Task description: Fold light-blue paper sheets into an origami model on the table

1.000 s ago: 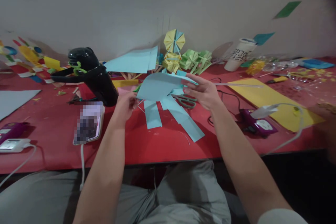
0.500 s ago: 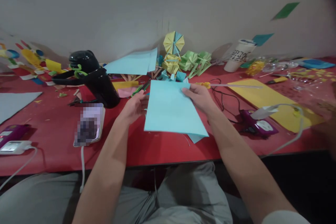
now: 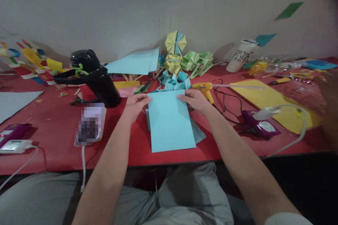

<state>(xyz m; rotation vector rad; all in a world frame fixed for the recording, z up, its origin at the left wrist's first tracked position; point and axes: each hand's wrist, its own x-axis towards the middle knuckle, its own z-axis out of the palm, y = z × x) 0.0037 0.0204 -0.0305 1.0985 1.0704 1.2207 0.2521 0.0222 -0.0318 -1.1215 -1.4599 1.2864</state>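
A light blue sheet of paper (image 3: 171, 123) is held by its far corners over the red table. My left hand (image 3: 136, 105) pinches the far left corner, thumb on top. At the far right corner my right hand (image 3: 196, 100) grips the sheet the same way. Beneath it, other light blue paper (image 3: 197, 132) shows past the right and left edges; its full shape is hidden. Folded blue paper pieces (image 3: 175, 81) lie just beyond the sheet. A yellow glue gun (image 3: 207, 90) with a long clear stick rests beside my right hand.
To the left stand a black tumbler (image 3: 99, 84) and a phone (image 3: 91, 124) with a white cable. Yellow paper (image 3: 274, 103) and a purple power strip (image 3: 260, 124) lie right. Folded paper shapes (image 3: 195, 61) and a white cup (image 3: 241, 56) stand near the wall. A blurred hand (image 3: 330, 102) shows far right.
The sheet's near edge has come down toward the table and the sheet has straightened. My left hand, earlier beside the sheet, now grips its far left corner. My right hand has shifted slightly left and nearer.
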